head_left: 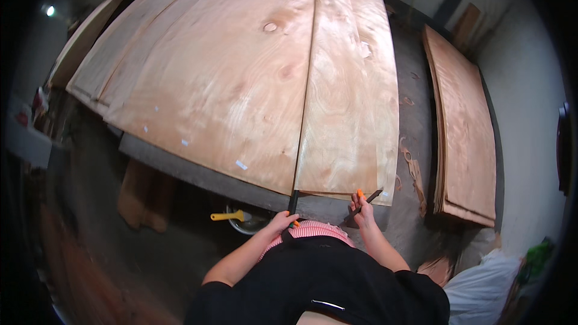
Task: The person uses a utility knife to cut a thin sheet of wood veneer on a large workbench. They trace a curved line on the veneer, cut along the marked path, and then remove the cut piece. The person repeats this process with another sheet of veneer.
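1. Dark bar (306,91): one, long and thin, lying along the wood sheets (223,84) from the person's waist to the top of view, where I lose its far end.
2. Left hand (280,222): closed around the bar's near end, fingers partly hidden from me. Orange and green bits there, too small to identify.
3. Right hand (363,212): grasping one dark blade (374,196), tip up and right, near the sheets' near edge. I cannot tell whether blade and wood touch. Orange on a fingertip, material unclear.
4. Sheets: overlapping, number uncertain, far edges cut off. I count four small pale patches on the left part.
5. Below the gray table (198,165): one metal bowl (248,227), partly hidden, and one yellow-handled tool (226,216) overlapping it.
6. Right side: one panel stack (466,138), layers uncountable; two leaning boards (466,21) beyond; one white sack (484,289), partly hidden.
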